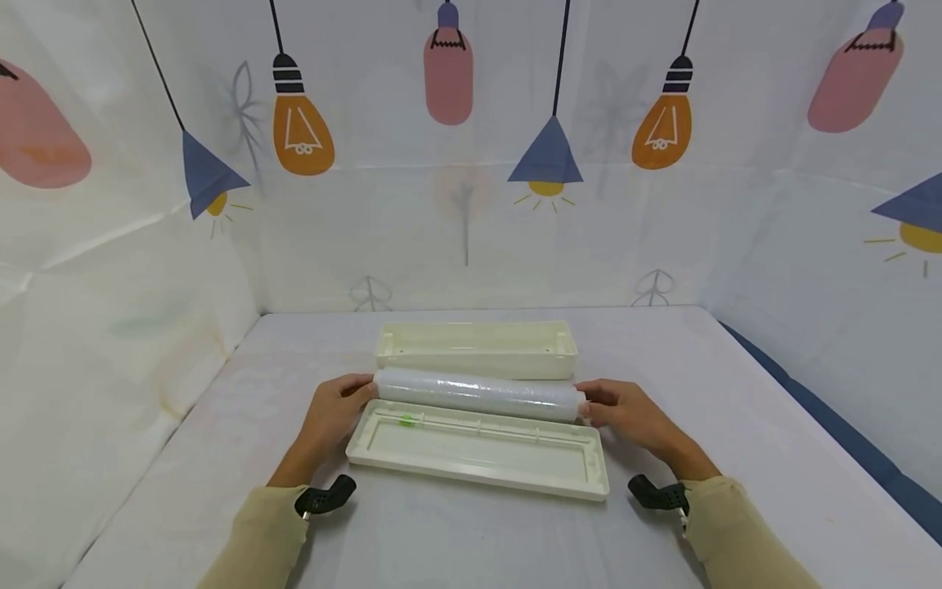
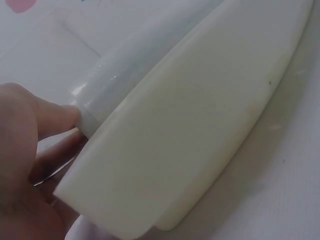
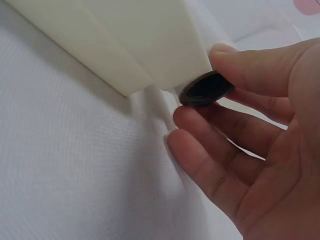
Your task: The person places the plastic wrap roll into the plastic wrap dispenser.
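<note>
A roll of cling film (image 1: 478, 394), white and shiny, lies crosswise in the middle of the head view, held at both ends. My left hand (image 1: 334, 413) grips its left end; the left wrist view has the thumb on the end of the roll (image 2: 120, 65) and fingers below. At the other end my right hand (image 1: 629, 413) pinches the roll, thumb above and fingers beneath its dark hollow opening (image 3: 207, 89). Just in front is a shallow cream tray-like lid (image 1: 471, 460), inner side up, with a thin rail and a small green slider (image 1: 407, 420).
Behind the roll stands a long cream box (image 1: 478, 365), open side up. White cloth covers the table (image 1: 441, 548). Patterned white sheets (image 1: 471, 237) wall in the back and both sides. A black wrist device (image 1: 324, 496) sits at each cuff.
</note>
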`<act>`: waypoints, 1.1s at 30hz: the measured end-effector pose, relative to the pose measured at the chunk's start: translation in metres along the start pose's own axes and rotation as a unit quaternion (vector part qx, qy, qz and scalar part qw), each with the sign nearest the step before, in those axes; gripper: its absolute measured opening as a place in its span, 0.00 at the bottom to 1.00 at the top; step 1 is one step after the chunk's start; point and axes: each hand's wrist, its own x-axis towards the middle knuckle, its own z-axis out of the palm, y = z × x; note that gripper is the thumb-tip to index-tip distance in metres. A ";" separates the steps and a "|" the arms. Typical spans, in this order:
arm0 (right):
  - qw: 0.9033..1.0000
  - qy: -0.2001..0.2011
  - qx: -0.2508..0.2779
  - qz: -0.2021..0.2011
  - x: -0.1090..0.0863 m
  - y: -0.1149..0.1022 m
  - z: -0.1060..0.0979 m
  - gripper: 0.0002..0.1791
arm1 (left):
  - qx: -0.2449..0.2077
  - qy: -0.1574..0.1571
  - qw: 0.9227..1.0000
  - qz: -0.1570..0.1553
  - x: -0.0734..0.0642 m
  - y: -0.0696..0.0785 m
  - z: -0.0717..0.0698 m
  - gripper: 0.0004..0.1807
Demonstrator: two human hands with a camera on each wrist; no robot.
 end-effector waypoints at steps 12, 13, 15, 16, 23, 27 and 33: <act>0.998 0.040 0.044 -0.001 0.000 0.001 0.000 0.30 | -0.037 0.017 0.998 0.047 -0.002 0.003 -0.002 0.19; 0.998 0.042 0.045 0.002 0.000 0.001 0.001 0.30 | -0.041 0.017 0.998 0.046 -0.002 0.003 -0.002 0.19; 0.998 0.045 0.047 0.006 0.000 0.001 0.001 0.30 | -0.047 0.017 0.998 0.043 -0.002 0.002 -0.002 0.19; 0.998 0.045 0.050 0.007 0.000 0.001 0.002 0.30 | -0.049 0.017 0.998 0.042 -0.003 0.002 -0.002 0.19; 0.995 0.050 0.089 -0.003 -0.001 0.000 0.003 0.31 | -0.065 0.021 0.995 0.074 -0.003 0.003 -0.001 0.19; 0.993 0.056 0.106 0.005 0.000 0.001 0.003 0.32 | -0.070 0.024 0.994 0.083 -0.003 0.003 0.000 0.19; 0.991 0.058 0.121 -0.004 0.000 0.002 0.003 0.32 | -0.075 0.027 0.993 0.084 -0.004 0.001 0.002 0.18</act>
